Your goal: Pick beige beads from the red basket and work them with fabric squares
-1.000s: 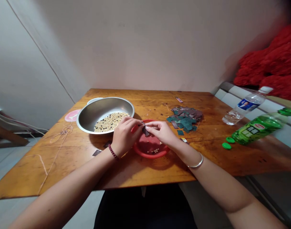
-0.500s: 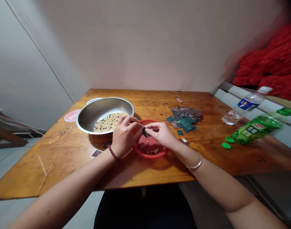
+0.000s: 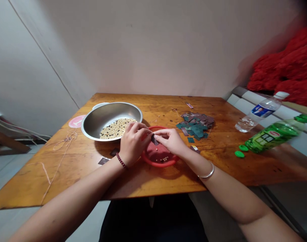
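You appear to be working a small dark piece [image 3: 155,140] between both hands; the next move calls for a light, steady pinch. The fingers of your right hand [image 3: 171,141] grip its upper edge. Those of your left hand [image 3: 132,142] meet its upper corner, but whether they grasp it you cannot tell. The piece hangs tilted below the fingertips, above the red basket [image 3: 159,165].

Two round green caps [image 3: 239,154] lie beside a green-labelled plastic bottle [image 3: 271,136]. A fluffy red heap [image 3: 284,69] lies beyond a clear blue-labelled bottle [image 3: 261,111].
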`<state>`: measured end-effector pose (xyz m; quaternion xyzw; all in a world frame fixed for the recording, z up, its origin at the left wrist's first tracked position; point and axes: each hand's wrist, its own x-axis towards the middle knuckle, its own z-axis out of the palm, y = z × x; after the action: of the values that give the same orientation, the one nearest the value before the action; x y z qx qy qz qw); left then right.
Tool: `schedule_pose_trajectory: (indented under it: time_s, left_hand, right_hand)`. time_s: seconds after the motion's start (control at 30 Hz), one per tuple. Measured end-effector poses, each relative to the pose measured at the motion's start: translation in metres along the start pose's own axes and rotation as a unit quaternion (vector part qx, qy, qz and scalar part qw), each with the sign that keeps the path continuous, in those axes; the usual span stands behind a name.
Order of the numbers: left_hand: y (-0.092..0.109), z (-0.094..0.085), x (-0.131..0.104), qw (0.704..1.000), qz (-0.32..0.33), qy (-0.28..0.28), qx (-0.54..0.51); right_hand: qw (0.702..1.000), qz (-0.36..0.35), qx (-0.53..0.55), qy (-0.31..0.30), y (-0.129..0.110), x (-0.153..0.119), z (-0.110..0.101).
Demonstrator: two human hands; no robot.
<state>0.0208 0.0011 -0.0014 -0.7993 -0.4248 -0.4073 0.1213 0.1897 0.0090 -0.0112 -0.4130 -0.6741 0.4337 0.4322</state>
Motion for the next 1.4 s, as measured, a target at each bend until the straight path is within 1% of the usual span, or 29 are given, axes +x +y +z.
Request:
schedule_pose_trajectory:
  time_s: [0.2, 0.4, 0.93, 1.1, 1.27, 1.4]
  left_hand:
    - [-0.002, 0.0033, -0.0002, 1.0, -0.013, 0.01, 0.006]
    - [-0.0011, 0.0026, -0.0006, 1.0, -0.002, -0.003, -0.003]
    - [-0.0004, 0.0027, -0.0008, 1.0, -0.015, -0.004, 0.0]
    - [-0.0003, 0.0019, -0.0008, 1.0, -0.005, -0.016, -0.007]
    - [-0.0002, 0.0018, -0.0006, 1.0, -0.017, -0.003, -0.003]
    - [0.0, 0.0017, -0.0003, 1.0, -0.003, -0.015, -0.009]
  right_hand:
    - [1.0, 0.003, -0.002, 0.002, 0.0008, -0.0009, 0.0009]
    - [1.0, 0.005, 0.011, 0.0, 0.0008, -0.0008, 0.0015]
    - [1.0, 0.006, 0.005, 0.001, 0.0007, -0.0016, 0.0014]
    - [1.0, 0.0, 0.011, -0.004, -0.0004, -0.0015, 0.0015]
    - [1.0, 0.007, 0.009, -0.001, -0.0016, -0.0015, 0.0013]
    - [1.0, -0.002, 0.017, -0.005, -0.0011, -0.0013, 0.0012]
